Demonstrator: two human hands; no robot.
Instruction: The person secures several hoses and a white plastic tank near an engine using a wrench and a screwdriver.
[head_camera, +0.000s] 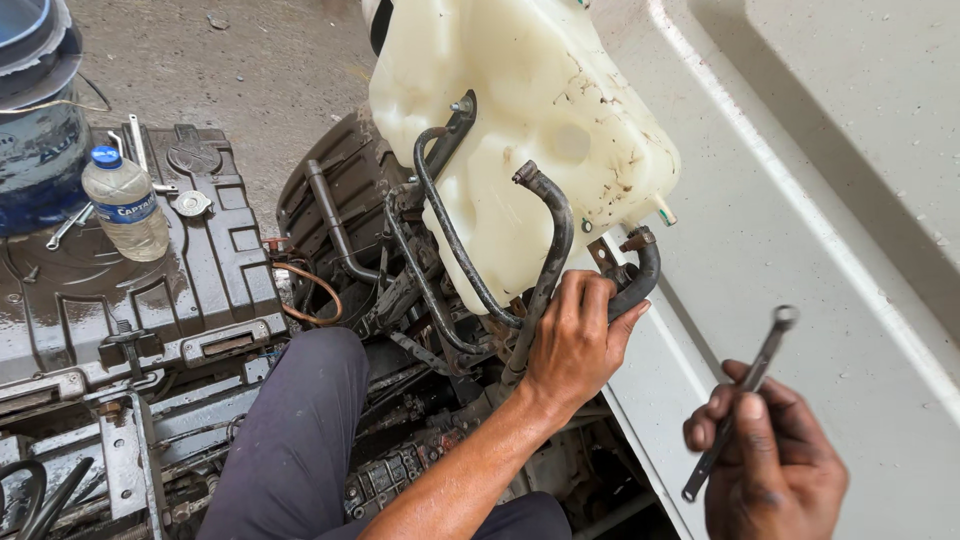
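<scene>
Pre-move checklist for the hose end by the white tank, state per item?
1. Left hand has a grip on the black hose: ok, fingers wrap it below its end.
2. Spanner in the right hand: ok, held off to the side, touching nothing else.
3. Hose clamp at the hose end: cannot tell whether tight or loose.
4. Hose end joined to a fitting: cannot tell; it appears free beside the white tank.
5. Tank outlet nipple unobstructed: ok, nothing on it.
6. Person's knee away from the hose: ok.
</scene>
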